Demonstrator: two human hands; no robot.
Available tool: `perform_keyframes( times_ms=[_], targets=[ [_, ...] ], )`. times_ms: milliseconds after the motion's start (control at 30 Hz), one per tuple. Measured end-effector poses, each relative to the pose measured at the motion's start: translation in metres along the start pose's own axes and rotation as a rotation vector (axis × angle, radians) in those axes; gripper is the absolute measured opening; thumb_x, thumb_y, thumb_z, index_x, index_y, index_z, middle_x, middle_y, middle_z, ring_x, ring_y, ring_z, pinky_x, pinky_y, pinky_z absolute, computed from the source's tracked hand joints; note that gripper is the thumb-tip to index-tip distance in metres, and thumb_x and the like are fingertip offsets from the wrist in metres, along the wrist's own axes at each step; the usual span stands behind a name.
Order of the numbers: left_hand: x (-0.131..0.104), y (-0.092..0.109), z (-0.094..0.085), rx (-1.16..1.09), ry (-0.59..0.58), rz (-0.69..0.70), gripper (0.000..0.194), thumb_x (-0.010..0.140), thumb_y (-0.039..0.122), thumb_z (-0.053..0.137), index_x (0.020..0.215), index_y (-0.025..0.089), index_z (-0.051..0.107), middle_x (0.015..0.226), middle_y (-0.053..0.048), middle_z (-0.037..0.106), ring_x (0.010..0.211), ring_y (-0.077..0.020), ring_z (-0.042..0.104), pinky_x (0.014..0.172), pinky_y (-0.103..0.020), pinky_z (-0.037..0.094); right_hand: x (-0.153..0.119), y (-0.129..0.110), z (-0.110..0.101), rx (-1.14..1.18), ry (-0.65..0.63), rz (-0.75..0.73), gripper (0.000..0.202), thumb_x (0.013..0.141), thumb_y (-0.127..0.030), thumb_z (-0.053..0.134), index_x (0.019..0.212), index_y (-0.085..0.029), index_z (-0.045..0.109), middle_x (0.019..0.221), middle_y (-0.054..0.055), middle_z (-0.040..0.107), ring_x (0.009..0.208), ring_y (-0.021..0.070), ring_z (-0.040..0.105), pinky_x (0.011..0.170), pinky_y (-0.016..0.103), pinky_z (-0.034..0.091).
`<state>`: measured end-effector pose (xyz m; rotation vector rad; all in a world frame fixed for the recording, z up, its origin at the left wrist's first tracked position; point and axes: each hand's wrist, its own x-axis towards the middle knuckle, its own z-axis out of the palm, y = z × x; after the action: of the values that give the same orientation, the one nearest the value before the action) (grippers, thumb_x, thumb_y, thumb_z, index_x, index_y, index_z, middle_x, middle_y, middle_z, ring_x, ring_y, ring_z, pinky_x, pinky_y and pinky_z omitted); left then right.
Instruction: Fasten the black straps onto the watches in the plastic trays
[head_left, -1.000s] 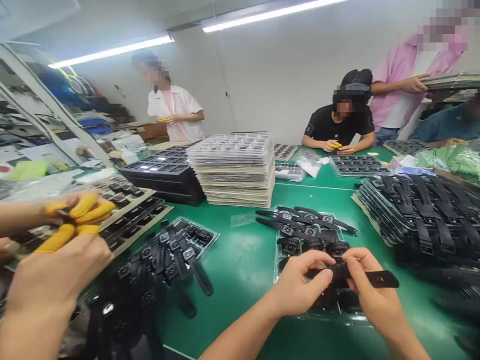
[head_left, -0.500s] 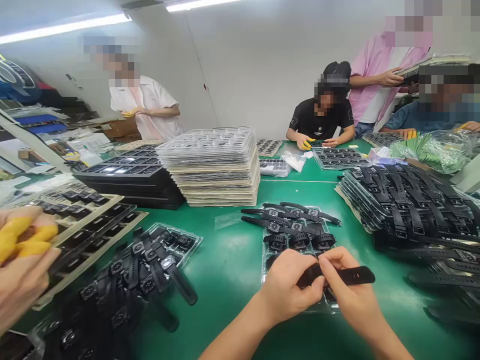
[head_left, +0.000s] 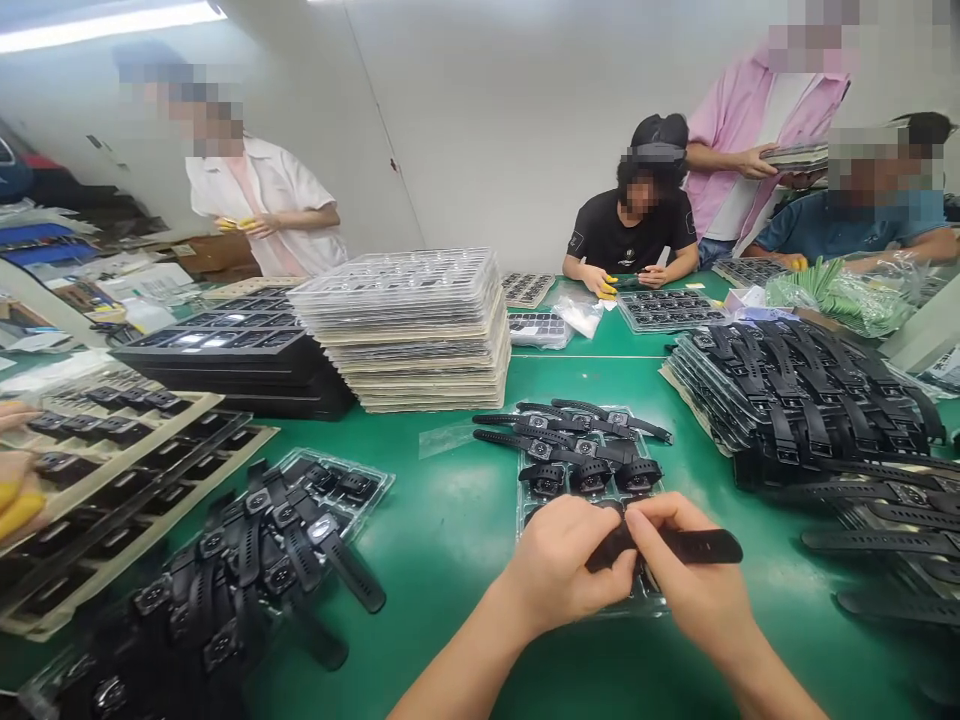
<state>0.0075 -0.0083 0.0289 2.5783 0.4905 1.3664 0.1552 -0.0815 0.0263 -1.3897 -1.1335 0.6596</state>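
Both hands meet over a clear plastic tray (head_left: 525, 510) near the middle front. My left hand (head_left: 566, 565) is closed on one part of a black watch strap (head_left: 705, 546). With thumb and fingers pinched, my right hand (head_left: 686, 570) grips the same strap, whose free end sticks out to the right. The watch body, if attached, is hidden by the fingers. Behind my hands, watches with curled straps (head_left: 591, 475) sit in the tray's compartments, and others with straps laid out flat (head_left: 581, 450) lie across its far part.
Watches on trays (head_left: 277, 540) lie at left, beside stacked beige trays (head_left: 210, 405) and a co-worker's hand (head_left: 19, 495). A tall tray stack (head_left: 435, 350) and black trays (head_left: 315, 385) stand behind. More watches (head_left: 795, 380) are piled at right. Several people work across the green table (head_left: 420, 530).
The view has shifted slightly, moving the scene left. The co-worker's hand at the left has drawn further out of view. My hands keep their hold on the strap.
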Motion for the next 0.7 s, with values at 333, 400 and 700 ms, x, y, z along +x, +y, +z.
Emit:
perform_keyframes(
  times_ms=[333, 400, 700],
  targets=[
    [-0.003, -0.001, -0.003, -0.115, -0.038, -0.089, 0.013, 0.090, 0.021, 0.062, 0.102, 0.017, 0.067, 0.079, -0.005, 0.075, 0.068, -0.0176, 0.066, 0.065, -0.030, 0.053, 0.005, -0.016, -0.004, 0.117, 0.082, 0.096, 0.032, 0.088, -0.049, 0.072, 0.073, -0.022, 0.066, 0.071, 0.001, 0.062, 0.062, 0.0173, 0.057, 0.052, 0.026, 0.044],
    [-0.002, 0.000, -0.005, -0.174, -0.068, -0.154, 0.015, 0.087, 0.020, 0.064, 0.101, 0.017, 0.067, 0.084, -0.007, 0.075, 0.074, -0.0192, 0.067, 0.069, -0.031, 0.054, 0.005, -0.013, -0.004, 0.128, 0.072, 0.109, 0.031, 0.089, -0.048, 0.071, 0.074, -0.022, 0.065, 0.070, 0.000, 0.060, 0.060, 0.0159, 0.054, 0.049, 0.025, 0.041],
    [-0.006, 0.009, 0.010, -0.970, 0.021, -0.808, 0.034, 0.097, 0.047, 0.059, 0.113, 0.018, 0.068, 0.079, -0.003, 0.062, 0.059, -0.0110, 0.055, 0.059, -0.025, 0.046, 0.001, 0.013, -0.002, 0.150, 0.018, -0.200, 0.034, 0.103, -0.057, 0.048, 0.122, -0.030, 0.051, 0.068, -0.005, 0.052, 0.063, 0.0165, 0.056, 0.064, 0.027, 0.050]
  ],
)
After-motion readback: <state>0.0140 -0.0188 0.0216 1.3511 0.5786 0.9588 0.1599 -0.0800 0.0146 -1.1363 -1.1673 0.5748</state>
